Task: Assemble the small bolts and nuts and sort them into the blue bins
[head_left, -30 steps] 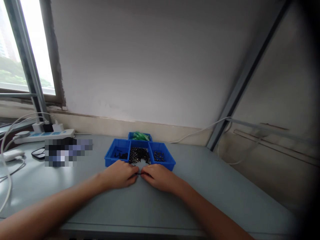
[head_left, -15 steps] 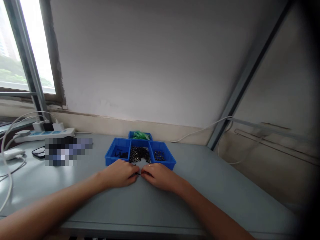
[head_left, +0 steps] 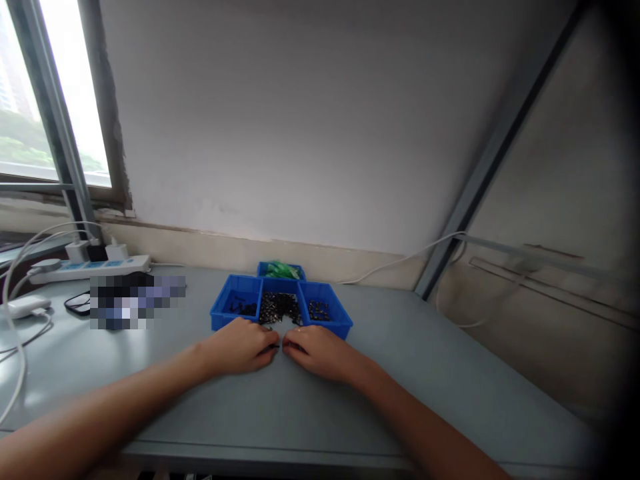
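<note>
My left hand [head_left: 247,347] rests low over the grey table, its fingers pinched on a small dark thin piece [head_left: 277,346] whose tip shows at the fingertips. Close by on the right, my right hand [head_left: 315,350] is also closed in a pinch; what it holds, if anything, is hidden by the fingers. A narrow gap parts the two hands. Just beyond them stand a left blue bin [head_left: 220,308] with small black parts, a middle blue bin [head_left: 283,285] heaped with small dark, shiny pieces, and a right blue bin [head_left: 343,320] holding some small metallic parts.
A smaller blue bin [head_left: 261,270] with green plastic bags [head_left: 283,269] stands behind, near the wall. On the left are a white power strip [head_left: 135,265] with plugs, cables, a white adapter [head_left: 29,307] and a blurred-out object [head_left: 133,300]. A metal post [head_left: 450,230] rises on the right.
The dark piece at my left fingertips spanned towards my right fingers before; now a small gap shows between it and my right hand. Both hands otherwise keep their places.
</note>
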`<state>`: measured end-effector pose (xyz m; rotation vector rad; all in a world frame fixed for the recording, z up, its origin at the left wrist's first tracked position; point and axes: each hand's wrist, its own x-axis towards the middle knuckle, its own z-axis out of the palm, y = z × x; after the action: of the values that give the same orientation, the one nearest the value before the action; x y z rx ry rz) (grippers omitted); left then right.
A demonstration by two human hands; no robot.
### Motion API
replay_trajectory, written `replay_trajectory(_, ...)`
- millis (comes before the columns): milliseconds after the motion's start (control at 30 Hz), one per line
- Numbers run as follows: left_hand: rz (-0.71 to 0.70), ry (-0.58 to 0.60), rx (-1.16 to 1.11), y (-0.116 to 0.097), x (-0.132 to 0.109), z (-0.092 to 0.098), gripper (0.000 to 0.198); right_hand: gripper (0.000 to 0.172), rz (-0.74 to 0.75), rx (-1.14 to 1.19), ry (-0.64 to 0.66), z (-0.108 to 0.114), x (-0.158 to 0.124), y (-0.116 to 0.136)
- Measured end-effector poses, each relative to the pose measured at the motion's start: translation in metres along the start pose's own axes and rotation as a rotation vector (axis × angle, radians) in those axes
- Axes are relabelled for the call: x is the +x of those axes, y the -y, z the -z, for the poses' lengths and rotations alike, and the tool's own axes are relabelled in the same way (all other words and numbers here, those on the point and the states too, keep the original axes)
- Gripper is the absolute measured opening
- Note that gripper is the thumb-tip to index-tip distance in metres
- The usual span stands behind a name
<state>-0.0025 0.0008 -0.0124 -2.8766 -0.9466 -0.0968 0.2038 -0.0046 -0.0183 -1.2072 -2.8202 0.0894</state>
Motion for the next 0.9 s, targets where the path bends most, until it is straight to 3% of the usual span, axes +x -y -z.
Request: replay_trajectory(900, -0.026, -0.006, 0.009, 0.0004, 0.0009, -0.0017, 0.017, 0.021, 0.012, -0.007, 0.002, 0.0000, 0.0011, -0.0010)
